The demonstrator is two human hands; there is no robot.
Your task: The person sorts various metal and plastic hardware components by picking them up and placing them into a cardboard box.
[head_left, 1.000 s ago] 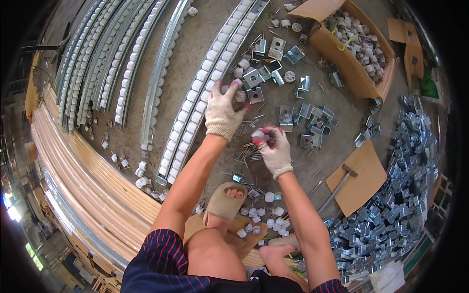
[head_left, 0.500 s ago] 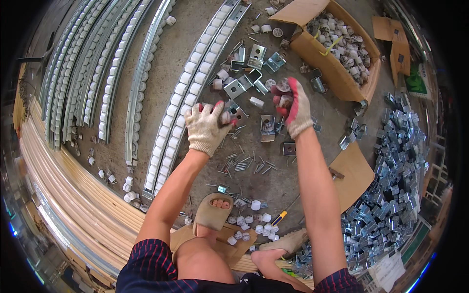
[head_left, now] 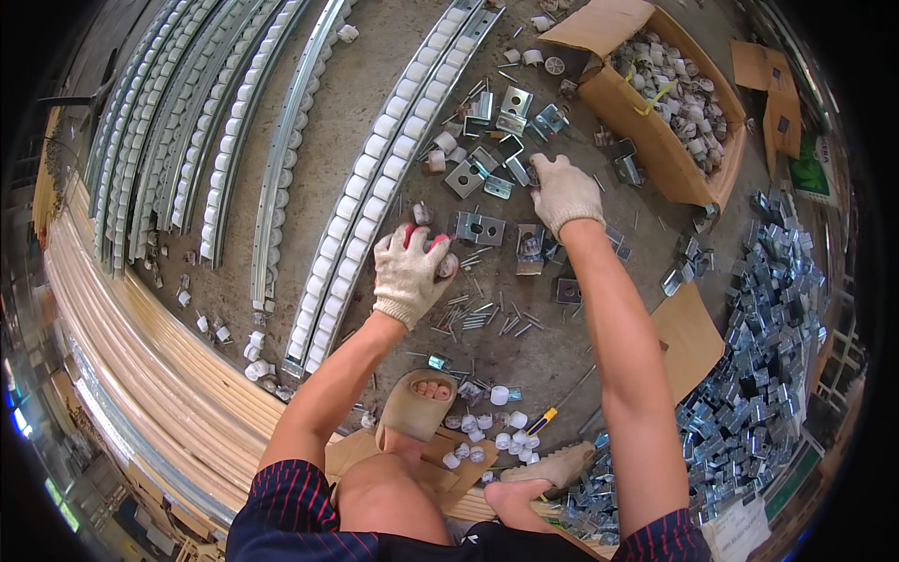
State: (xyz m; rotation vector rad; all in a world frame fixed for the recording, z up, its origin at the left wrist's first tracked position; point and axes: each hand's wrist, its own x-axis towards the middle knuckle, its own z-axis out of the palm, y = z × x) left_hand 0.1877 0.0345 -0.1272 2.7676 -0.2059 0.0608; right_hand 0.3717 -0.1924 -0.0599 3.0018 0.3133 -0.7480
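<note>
My left hand [head_left: 405, 273], in a cream knit glove with red palm, is curled palm down beside the long roller track [head_left: 376, 187]. A white wheel roller [head_left: 448, 266] is caught between its thumb and fingers. Just past the fingertips lies another roller [head_left: 421, 214]. My right hand [head_left: 567, 195], gloved alike, is closed palm down near the metal brackets [head_left: 510, 147]; its fingers hide most of what they hold. Between the hands are a flat bracket with holes [head_left: 479, 229] and an upright bracket [head_left: 530, 245]. Loose metal pins [head_left: 478, 314] lie below.
A cardboard box [head_left: 646, 164] of rollers stands at the far right. Heaped brackets [head_left: 749, 365] fill the right side. More roller tracks [head_left: 225, 140] lie at left, beside long wrapped strips [head_left: 140, 347]. Near my feet are a yellow-handled tool [head_left: 543, 420] and rollers [head_left: 515, 440].
My right hand has turned from palm inward, with rollers showing, to palm down. My left hand has moved slightly nearer me, and a roller now lies beyond its fingertips. The view has shifted a little.
</note>
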